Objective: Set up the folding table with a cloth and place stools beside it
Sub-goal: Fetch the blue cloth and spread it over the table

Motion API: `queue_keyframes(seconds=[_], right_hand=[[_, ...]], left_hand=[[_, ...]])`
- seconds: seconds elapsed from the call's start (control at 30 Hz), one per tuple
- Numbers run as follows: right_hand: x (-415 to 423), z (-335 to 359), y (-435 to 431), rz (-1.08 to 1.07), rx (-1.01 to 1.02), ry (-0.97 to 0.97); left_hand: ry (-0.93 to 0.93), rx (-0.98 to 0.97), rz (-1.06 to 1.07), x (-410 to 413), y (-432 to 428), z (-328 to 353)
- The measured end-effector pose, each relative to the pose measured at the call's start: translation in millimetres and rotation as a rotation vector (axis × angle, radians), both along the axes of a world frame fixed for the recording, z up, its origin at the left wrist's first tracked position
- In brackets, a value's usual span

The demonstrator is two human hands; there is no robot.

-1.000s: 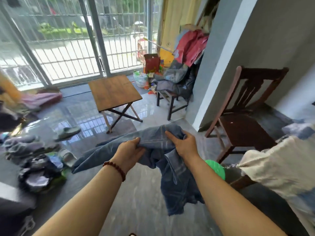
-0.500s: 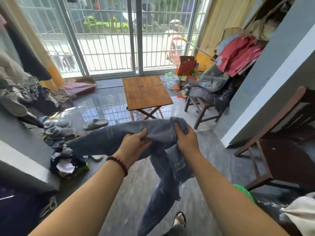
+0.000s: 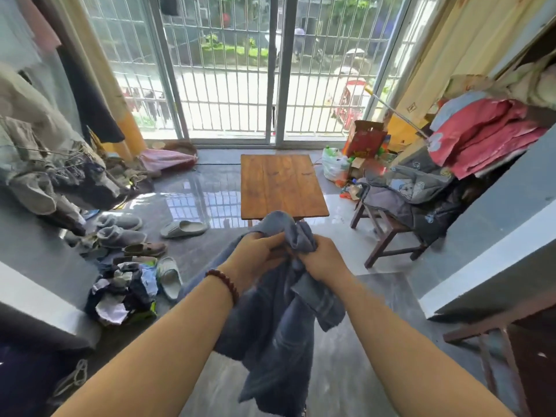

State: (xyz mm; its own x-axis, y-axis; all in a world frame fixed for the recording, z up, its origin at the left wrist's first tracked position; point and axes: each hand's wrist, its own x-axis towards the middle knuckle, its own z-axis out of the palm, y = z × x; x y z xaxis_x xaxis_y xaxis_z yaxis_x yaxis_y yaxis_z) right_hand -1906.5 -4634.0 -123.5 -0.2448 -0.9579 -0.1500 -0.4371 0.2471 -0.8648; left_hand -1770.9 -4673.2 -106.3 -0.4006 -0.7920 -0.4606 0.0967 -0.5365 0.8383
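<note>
A blue-grey cloth (image 3: 276, 335) hangs bunched in front of me. My left hand (image 3: 255, 260) and my right hand (image 3: 323, 260) both grip its upper edge, close together, knuckles almost touching. The rest of the cloth droops toward the floor between my forearms. Just beyond my hands stands the wooden folding table (image 3: 281, 185), unfolded, its bare brown top facing me in front of the barred glass doors. A dark wooden stool (image 3: 388, 236) stands to the right of the table, with grey clothes heaped on it.
Slippers and shoes (image 3: 183, 228) and a heap of clothes (image 3: 123, 296) litter the floor at left. A pile of bedding (image 3: 481, 130) and bags (image 3: 337, 167) crowd the right. A dark chair (image 3: 511, 350) stands at the near right, beside a grey wall (image 3: 496, 224).
The view has turned left and moved nearer, so the table now sits straight ahead. My hands have come together, gathering the spread cloth into a bunch.
</note>
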Motion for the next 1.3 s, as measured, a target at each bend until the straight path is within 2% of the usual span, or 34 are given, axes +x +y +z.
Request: queue_keyframes(seconds=[0.13, 0.3, 0.5, 0.57, 0.7, 0.77, 0.97, 1.03, 1.1, 1.2, 1.3], right_hand=[[-26, -3, -46, 0.005, 0.008, 0.044], [-53, 4, -75, -0.053, -0.050, -0.197], [-70, 2, -107, 0.058, 0.040, -0.195], [-70, 3, -116, 0.087, 0.039, -0.167], [-69, 12, -128, 0.156, 0.068, -0.121], [-71, 18, -132, 0.173, 0.064, -0.110], [-86, 32, -146, 0.009, -0.023, -0.119], [-86, 30, -147, -0.025, -0.049, -0.162], [-88, 26, -146, -0.009, -0.055, -0.182], [-93, 20, -145, 0.130, 0.026, -0.052], [-99, 17, -147, 0.205, 0.164, 0.294]], left_hand=[[0.009, -0.013, 0.020, -24, -38, 3], [-0.076, -0.026, 0.034, -39, -63, -9], [-0.140, -0.104, 0.110, -43, -91, -14], [-0.147, -0.152, 0.070, -45, -100, -15], [-0.355, -0.407, -0.174, -55, -112, -7], [-0.414, -0.450, -0.233, -61, -117, -5], [-0.435, -0.423, -0.183, -57, -131, -14], [-0.388, -0.414, -0.101, -55, -134, -13], [-0.334, -0.319, 0.008, -51, -139, -13], [-0.321, -0.243, 0.105, -39, -147, -15], [-0.299, -0.261, 0.155, -28, -150, -11]])
